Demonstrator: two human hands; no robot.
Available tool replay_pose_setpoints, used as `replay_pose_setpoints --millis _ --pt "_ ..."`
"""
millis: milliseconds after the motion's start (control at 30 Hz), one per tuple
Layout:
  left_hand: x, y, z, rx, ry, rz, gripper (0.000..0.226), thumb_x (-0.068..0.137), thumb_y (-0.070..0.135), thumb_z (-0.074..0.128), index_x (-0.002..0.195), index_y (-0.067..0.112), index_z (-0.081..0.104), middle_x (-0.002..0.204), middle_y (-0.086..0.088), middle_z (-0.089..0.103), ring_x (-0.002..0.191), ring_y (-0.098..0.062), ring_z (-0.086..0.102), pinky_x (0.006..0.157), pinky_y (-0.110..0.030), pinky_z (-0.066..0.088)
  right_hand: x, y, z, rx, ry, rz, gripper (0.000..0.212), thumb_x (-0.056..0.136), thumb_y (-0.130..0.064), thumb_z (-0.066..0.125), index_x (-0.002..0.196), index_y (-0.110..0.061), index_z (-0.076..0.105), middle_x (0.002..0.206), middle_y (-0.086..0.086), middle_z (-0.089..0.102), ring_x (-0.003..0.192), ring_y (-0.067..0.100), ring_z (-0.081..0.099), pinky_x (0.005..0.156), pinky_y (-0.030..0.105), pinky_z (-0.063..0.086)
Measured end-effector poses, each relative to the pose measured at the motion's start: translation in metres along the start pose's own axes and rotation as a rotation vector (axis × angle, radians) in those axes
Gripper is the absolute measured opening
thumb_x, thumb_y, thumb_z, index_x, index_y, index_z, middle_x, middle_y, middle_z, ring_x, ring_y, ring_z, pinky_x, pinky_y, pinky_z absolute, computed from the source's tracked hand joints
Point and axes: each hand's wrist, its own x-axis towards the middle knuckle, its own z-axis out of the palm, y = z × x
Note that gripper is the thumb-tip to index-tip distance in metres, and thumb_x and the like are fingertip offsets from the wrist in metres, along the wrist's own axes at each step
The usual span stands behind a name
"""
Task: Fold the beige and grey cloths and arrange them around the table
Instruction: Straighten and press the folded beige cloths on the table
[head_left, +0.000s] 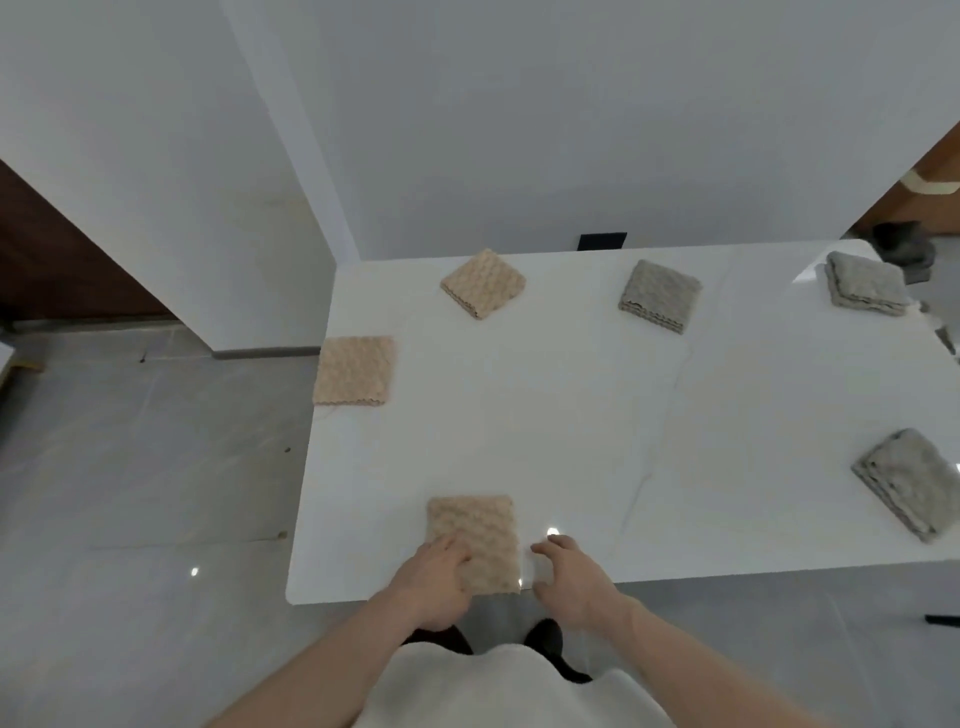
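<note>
Nearest, a folded beige cloth (474, 540) at the table's (571, 415) front edge is pressed flat by the left hand (434, 577); the right hand (569, 574) is held open beside it, gripping nothing. Farther off, two beige cloths (355, 370) and three grey cloths (660, 295) are seen folded along the edges.
</note>
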Motion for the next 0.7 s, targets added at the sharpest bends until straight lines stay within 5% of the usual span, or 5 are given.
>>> replay_pose_setpoints --millis 300,533,700 --pt "0.007 0.005 0.006 0.163 -0.082 -0.024 0.075 0.091 0.03 0.054 0.16 0.025 0.026 0.169 0.002 0.005 0.151 -0.028 0.02 0.12 -0.039 0.029 -0.016 0.027 -0.015 0.075 0.087 -0.026 0.057 0.094 -0.029 0.057 0.148 -0.028 0.041 0.161 -0.004 0.022 0.137 0.016 0.045 0.111 0.027 0.037" --pt "0.009 0.035 -0.002 0.18 0.022 0.024 0.06 0.091 0.031 0.056 0.149 0.025 0.042 0.157 0.004 0.031 0.138 -0.026 0.041 0.109 -0.035 0.041 -0.035 0.061 -0.039 0.165 0.161 -0.024 0.056 0.094 -0.026 0.06 0.147 -0.026 0.043 0.16 -0.004 0.023 0.135 0.016 0.046 0.111 0.029 0.039" --pt "0.018 0.09 -0.003 0.062 0.117 0.089 0.063 0.09 0.028 0.053 0.152 0.028 0.04 0.163 0.009 0.022 0.147 -0.017 0.031 0.115 -0.033 0.035 -0.039 0.103 -0.075 0.234 0.201 -0.032 0.055 0.094 -0.03 0.06 0.146 -0.03 0.044 0.157 -0.011 0.025 0.115 0.006 0.051 0.097 0.021 0.044"
